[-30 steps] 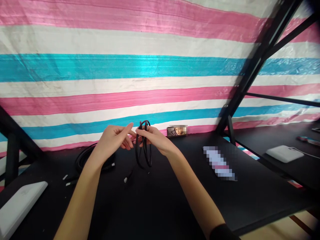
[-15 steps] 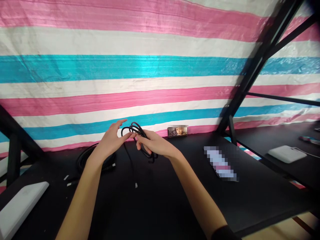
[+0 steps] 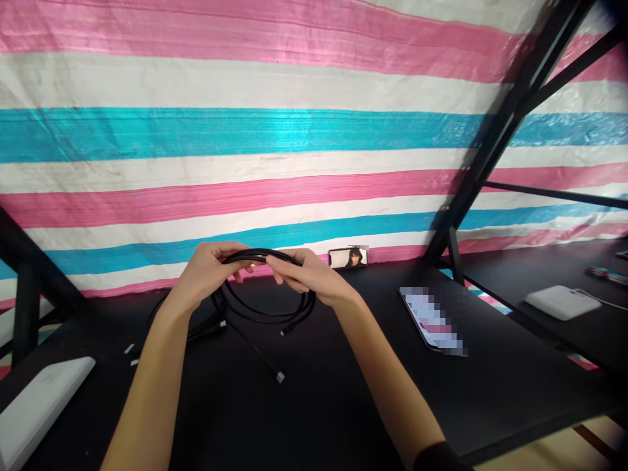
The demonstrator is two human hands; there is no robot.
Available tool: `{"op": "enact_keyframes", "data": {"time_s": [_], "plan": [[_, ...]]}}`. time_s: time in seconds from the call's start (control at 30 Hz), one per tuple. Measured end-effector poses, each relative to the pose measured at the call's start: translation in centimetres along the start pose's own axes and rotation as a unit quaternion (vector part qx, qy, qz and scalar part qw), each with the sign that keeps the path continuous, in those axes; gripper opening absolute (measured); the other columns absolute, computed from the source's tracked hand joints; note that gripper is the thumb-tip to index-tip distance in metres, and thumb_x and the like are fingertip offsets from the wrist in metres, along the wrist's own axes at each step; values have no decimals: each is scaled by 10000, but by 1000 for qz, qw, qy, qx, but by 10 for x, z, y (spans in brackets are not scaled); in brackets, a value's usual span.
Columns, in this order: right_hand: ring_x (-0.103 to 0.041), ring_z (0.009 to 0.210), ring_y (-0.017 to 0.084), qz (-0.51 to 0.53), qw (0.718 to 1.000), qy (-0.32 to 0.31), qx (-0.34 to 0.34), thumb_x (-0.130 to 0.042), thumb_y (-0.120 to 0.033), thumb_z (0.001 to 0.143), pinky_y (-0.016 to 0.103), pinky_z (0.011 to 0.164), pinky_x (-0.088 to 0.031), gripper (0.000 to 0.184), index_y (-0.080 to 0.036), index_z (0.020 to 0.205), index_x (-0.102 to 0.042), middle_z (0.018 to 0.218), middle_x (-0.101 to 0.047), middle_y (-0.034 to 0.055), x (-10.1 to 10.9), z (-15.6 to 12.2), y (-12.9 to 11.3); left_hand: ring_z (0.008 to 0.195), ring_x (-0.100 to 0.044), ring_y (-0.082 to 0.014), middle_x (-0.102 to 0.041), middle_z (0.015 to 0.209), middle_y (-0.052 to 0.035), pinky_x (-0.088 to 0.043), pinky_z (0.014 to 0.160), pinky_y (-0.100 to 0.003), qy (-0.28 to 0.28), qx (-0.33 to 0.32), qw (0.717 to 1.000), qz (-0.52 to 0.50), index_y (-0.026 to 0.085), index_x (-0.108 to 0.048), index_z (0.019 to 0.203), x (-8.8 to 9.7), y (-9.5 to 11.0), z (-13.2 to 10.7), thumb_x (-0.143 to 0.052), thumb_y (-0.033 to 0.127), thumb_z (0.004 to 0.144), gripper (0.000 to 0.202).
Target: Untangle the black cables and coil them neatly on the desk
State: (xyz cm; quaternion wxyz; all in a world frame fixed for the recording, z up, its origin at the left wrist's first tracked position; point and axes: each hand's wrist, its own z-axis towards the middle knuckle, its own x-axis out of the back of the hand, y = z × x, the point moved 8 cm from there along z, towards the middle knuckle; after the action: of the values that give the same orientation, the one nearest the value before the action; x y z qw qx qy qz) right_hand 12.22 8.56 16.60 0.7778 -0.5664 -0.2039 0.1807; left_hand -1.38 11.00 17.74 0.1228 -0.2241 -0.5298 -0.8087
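Observation:
Between my hands hangs a coiled black cable (image 3: 267, 319), its loops forming a wide oval just above the black table. My left hand (image 3: 209, 271) is closed around the upper left of the coil, and my right hand (image 3: 314, 275) pinches it at the upper right. One cable end with a pale connector (image 3: 280, 377) dangles toward the table, and another small plug (image 3: 283, 333) shows below the loops. Behind my left forearm lies a pile of coiled black cables (image 3: 209, 320), partly hidden, with small pale plugs.
A phone (image 3: 348, 258) leans upright at the back with a picture lit. Another phone (image 3: 432, 320) lies on the black table (image 3: 314, 405) to the right. A white slab-like device (image 3: 44, 409) is at left; a white box (image 3: 562, 302) rests on the neighbouring table past a black frame (image 3: 510, 131).
My left hand has closed from spread fingers onto the cable. The bunched loops have opened into a wider, rounder coil held by both hands, and the dangling end has shifted.

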Motion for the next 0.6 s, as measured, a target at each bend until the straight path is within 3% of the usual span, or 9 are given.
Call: {"op": "enact_keyframes", "data": {"time_s": [0.1, 0.23, 0.3, 0.43, 0.5, 0.6], "plan": [[-235, 336, 19, 38, 999, 16, 6, -497, -484, 845, 222, 355, -150, 402, -154, 631, -580, 507, -480, -52, 2, 3, 2, 510, -590, -147, -705, 733, -44, -502, 548, -277, 10, -15, 1000, -7, 201, -712, 918, 3, 2, -1, -660, 362, 693, 282], [-258, 330, 14, 53, 997, 61, 9, -497, -506, 838, 211, 341, -174, 423, -143, 655, -615, 540, -541, -29, 10, 8, 9, 664, -654, -191, -709, 973, -79, -526, 711, -347, 24, -43, 999, -8, 204, -678, 1070, 4, 4, 0, -577, 385, 769, 366], [-292, 343, 20, 65, 994, 88, 4, -502, -517, 831, 199, 340, -215, 415, -147, 720, -652, 597, -601, -5, 16, 8, 13, 815, -663, -213, -690, 1058, -68, -507, 821, -363, 45, -55, 997, -12, 209, -682, 1059, 7, 4, 2, -539, 365, 793, 340], [-411, 436, 41, 84, 987, 134, -20, -524, -523, 815, 179, 377, -344, 398, -165, 836, -696, 918, -700, 69, 29, 6, 17, 1060, -589, -211, -684, 1074, -29, -440, 953, -328, 96, -90, 991, -16, 237, -712, 944, 18, 5, 2, -560, 310, 773, 241], [-462, 481, 55, 85, 985, 148, -32, -535, -524, 807, 177, 398, -385, 395, -168, 840, -704, 1004, -694, 83, 32, 4, 18, 1051, -591, -220, -679, 1072, -36, -457, 933, -330, 101, -83, 991, -22, 232, -722, 872, 22, 4, 1, -613, 319, 728, 200], [-512, 507, 70, 108, 978, 178, -28, -535, -501, 818, 182, 421, -416, 371, -185, 931, -694, 1011, -700, 83, 36, 3, 18, 950, -627, -234, -664, 1079, -64, -530, 768, -321, 86, -48, 995, -32, 215, -722, 810, 24, 1, -2, -653, 329, 677, 188]]}}
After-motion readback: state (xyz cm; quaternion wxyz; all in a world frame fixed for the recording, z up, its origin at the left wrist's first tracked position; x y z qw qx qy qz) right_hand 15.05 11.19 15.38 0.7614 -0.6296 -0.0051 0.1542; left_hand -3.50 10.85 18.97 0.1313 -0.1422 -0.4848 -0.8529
